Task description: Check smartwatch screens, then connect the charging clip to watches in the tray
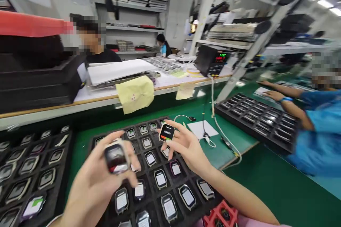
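Observation:
My left hand (106,170) is closed around a smartwatch case (116,158) without a strap, its screen blurred and mostly dark with some red low down. Between the thumb and fingers of my right hand (185,145) is another strapless smartwatch (167,132), its lit screen turned toward me with lines of text and red and green at the bottom. Both hands are raised over a black foam tray (149,193), where several watch cases lie in separate compartments, many with white lit screens. One watch (175,167) in it has a purple frame.
Left of it lies another black tray (69,149) of watches. A red tray (221,214) sits at the front edge. White cables (226,142) run over the green table on the right, near a co-worker's tray (259,120). A shelf holds a power supply (211,60) and stacked boxes.

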A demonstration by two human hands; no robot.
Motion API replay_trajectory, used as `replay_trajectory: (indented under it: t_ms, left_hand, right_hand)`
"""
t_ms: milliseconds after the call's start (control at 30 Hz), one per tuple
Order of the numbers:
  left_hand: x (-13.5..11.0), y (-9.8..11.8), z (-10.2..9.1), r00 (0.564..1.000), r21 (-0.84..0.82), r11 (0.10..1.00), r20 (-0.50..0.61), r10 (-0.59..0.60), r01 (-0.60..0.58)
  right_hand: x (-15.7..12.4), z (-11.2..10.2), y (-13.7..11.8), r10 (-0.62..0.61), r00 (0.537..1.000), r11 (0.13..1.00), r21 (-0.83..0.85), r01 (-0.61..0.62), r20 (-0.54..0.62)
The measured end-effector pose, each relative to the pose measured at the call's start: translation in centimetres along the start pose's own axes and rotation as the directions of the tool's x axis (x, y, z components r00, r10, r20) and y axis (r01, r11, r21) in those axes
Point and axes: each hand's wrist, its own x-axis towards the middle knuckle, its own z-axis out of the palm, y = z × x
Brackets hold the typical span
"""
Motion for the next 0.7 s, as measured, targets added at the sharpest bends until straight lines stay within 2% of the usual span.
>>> replay_trajectory:
  t_ms: [100,200,300,433,567,700]
  left_hand:
    - [2.0,-0.7,0.5,1.000,-0.036,0.999,0.001,-0.022,0.022]
    - [3.7,-1.5,0.2,0.998,-0.012,0.999,0.051,0.037,-0.036]
    - [4.4,-2.0,-0.4,0.990,0.004,0.994,0.098,0.106,-0.107]
    - [4.8,-2.3,-1.0,0.983,-0.018,0.991,0.126,0.131,-0.129]
    - [4.4,-1.6,-0.6,0.983,-0.103,0.986,0.120,0.141,-0.129]
    - [1.9,0.8,1.7,0.984,-0.297,0.954,0.178,0.009,0.045]
  right_hand:
    - [2.1,-0.3,1.5,0.031,0.997,0.999,-0.027,-0.030,0.069]
    - [3.6,-0.2,1.7,0.031,0.994,0.999,-0.034,-0.027,0.106]
    - [4.9,0.0,1.8,0.031,0.994,0.999,-0.035,-0.028,0.108]
    - [6.0,0.0,2.3,0.045,0.995,0.999,-0.016,-0.044,0.088]
    - [6.2,-0.1,2.7,0.061,0.993,0.998,0.016,-0.063,0.106]
    - [5.6,0.1,2.6,0.057,0.990,0.996,0.056,-0.065,0.128]
